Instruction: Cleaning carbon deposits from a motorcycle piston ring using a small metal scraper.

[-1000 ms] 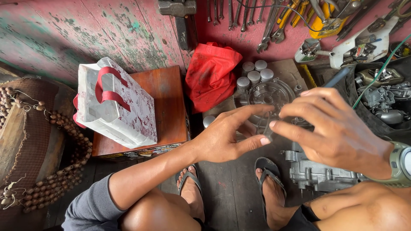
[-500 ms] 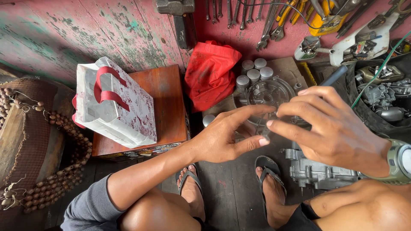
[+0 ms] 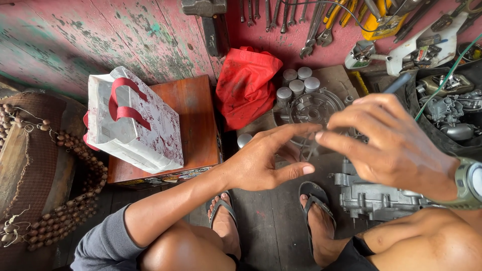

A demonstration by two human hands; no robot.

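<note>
1. Beads (image 3: 60,165) of brown wood are hanging in long strings over a woven mat at the far left, rough and matte.
2. A white paper bag (image 3: 133,125) with red handles is lying on a reddish wooden box (image 3: 196,118); a crumpled red cloth (image 3: 246,83) is leaning against the flaking pink wall behind.
3. The left hand (image 3: 263,160) is spreading wide, palm turned inward, fingers (image 3: 296,131) stretching toward the right hand and holding nothing that I can make out.
4. Between both hands something thin and clear seems to be hanging, too blurred to name; the work looks barely under way.
5. A round grey metal cover (image 3: 309,108), ribbed and dull, is lying on the floor behind the hands, beside silver-capped cans (image 3: 296,83).
6. The right hand (image 3: 396,145) is curling half closed, fingertips pinching; I cannot tell what it is gripping.
7. A cast metal engine case (image 3: 374,198) is sitting below it, untouched.
</note>
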